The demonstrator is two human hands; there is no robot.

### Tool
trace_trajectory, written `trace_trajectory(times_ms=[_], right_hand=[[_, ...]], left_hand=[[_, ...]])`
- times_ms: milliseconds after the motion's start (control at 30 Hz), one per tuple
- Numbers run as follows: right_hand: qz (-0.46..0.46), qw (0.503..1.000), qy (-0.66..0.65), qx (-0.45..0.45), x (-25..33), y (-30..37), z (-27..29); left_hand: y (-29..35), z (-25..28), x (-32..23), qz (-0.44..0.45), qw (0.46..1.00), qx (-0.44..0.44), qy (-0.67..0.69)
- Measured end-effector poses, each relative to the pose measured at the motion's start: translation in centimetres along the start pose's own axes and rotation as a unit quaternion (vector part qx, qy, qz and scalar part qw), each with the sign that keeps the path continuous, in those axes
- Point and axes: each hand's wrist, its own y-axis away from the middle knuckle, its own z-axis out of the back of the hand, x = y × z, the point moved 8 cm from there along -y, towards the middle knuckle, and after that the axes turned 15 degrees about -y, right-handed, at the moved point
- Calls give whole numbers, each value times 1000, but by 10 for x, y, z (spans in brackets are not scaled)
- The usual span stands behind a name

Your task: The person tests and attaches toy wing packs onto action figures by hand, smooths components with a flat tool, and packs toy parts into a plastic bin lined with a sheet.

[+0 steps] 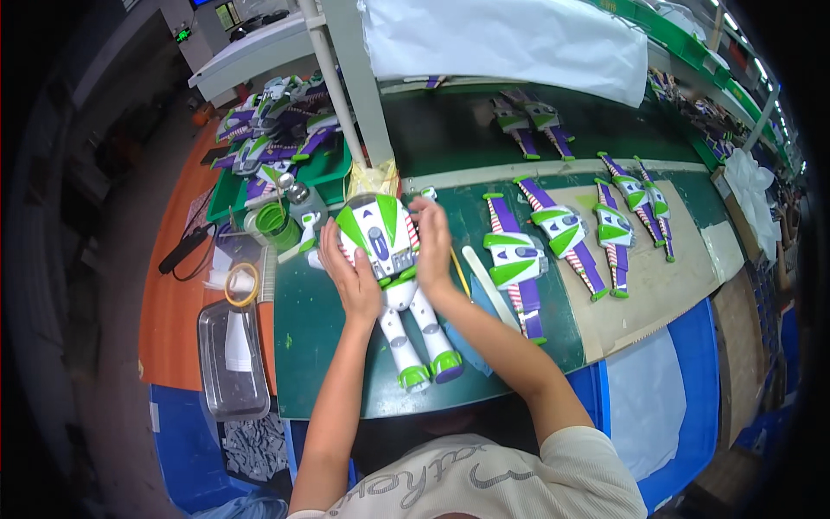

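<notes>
A white, green and purple toy spaceman figure (399, 297) lies on the green work table, its legs pointing toward me. My left hand (353, 281) presses along the left side of its torso. On the other side, my right hand (432, 246) cups the torso with fingers pointing up and away, so the figure is gripped between both hands. Its head is hard to make out. To the right rests a winged toy backpack (514, 258) in white, green and purple, with striped wings. A pale flat strip (488, 285) and a yellow stick (459, 272) lie beside my right forearm.
More winged backpacks (566, 229) lie on a cardboard sheet (661, 298) at right. Others fill a green tray (337, 186) at left, near a green cup (277, 227), a bottle (304, 206) and a tape roll (241, 284). Blue bins (181, 450) stand below the table. A dark green belt (450, 130) runs behind.
</notes>
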Motion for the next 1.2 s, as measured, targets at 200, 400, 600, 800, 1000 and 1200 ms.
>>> trace_trajectory(times_ms=[200, 400, 600, 800, 1000, 1200], right_hand=[[-77, 993, 17, -87, 15, -7, 47], [19, 988, 150, 28, 34, 30, 33], [-72, 988, 134, 6, 23, 24, 96], [12, 915, 395, 85, 45, 12, 109], [-31, 797, 583, 157, 31, 31, 100], [86, 917, 380, 81, 77, 8, 67]], left_hand=[[8, 7, 5, 55, 996, 2, -72], [33, 7, 38, 308, 947, -87, 31], [43, -30, 45, 445, 812, 35, 377], [41, -28, 35, 443, 821, 7, 359], [37, 1, 30, 369, 916, -157, 19], [4, 24, -17, -11, 976, -62, -209]])
